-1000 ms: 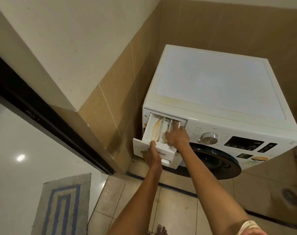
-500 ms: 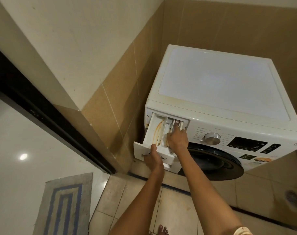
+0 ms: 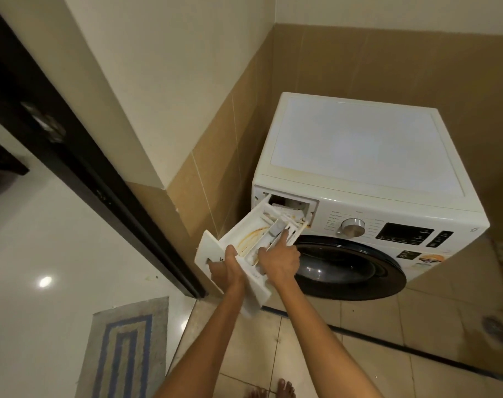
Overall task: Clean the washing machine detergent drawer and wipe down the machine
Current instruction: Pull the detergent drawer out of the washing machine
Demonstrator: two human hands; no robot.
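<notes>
Washing machine [image 3: 359, 156] stands in the far right corner, walls behind it and at its left. Detergent drawer [image 3: 244, 242] juts toward the near left from the slot [image 3: 290, 203] at the machine's upper left front, its far end at the slot mouth. Left hand [image 3: 227, 268] grips the drawer's near front panel; right hand [image 3: 279, 259] holds its right wall, one finger inside a compartment. Dial [image 3: 353, 227] right of the slot, display [image 3: 405, 234] right of the dial, door [image 3: 347, 268] below both. Mat [image 3: 124, 349] on the floor, near left. Floor drain [image 3: 498, 330] at right.
</notes>
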